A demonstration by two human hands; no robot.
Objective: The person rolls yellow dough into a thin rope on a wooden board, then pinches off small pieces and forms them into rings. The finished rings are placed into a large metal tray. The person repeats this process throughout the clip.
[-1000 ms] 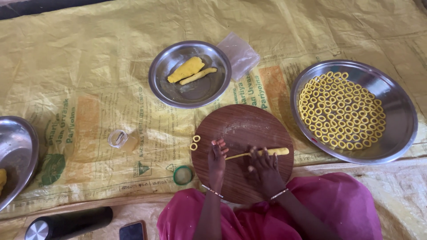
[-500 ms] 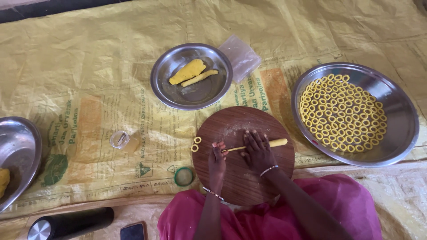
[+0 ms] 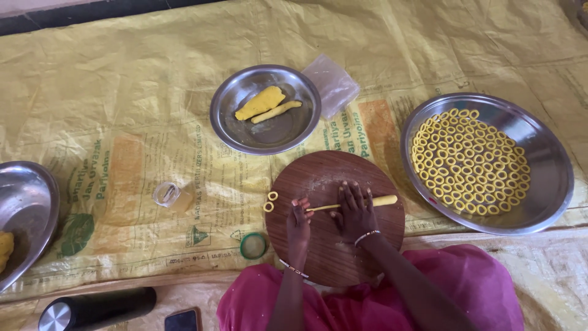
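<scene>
Two hands at work on a round wooden board (image 3: 334, 245), seen from above. Nearest: pink garment (image 3: 392, 300), black cylindrical flask (image 3: 98, 308) and dark phone (image 3: 182, 320) at the near left edge. On the board, right hand (image 3: 355, 211) laid flat, fingers (image 3: 350, 195) extended and close together, pressed on the middle of a thin yellow dough rope (image 3: 352, 204); flat palm presumably for even rolling. Left hand (image 3: 299, 219) at the rope's thin left end, fingers curled on the tip, pinch not clearly visible. Thicker right end of the rope free, projecting past the right hand. Two finished dough rings (image 3: 270, 201) just left of the left hand, on the board's left margin, apparently set aside within reach. Green lid (image 3: 253, 245) just off the board's near left edge; small clear jar (image 3: 170, 196) farther left, on its side. Under everything, a yellow woven sheet (image 3: 122, 92) spread on the floor. Right: large steel tray (image 3: 551, 178) filled with many rings in close rows, none stacked, probably to prevent sticking. Left edge: steel bowl (image 3: 27, 208) with a yellow lump. Far of the board: small steel plate (image 3: 245, 132) with two dough pieces (image 3: 266, 104), likely reserve stock; clear plastic bag (image 3: 334, 83) touching its right rim.
</scene>
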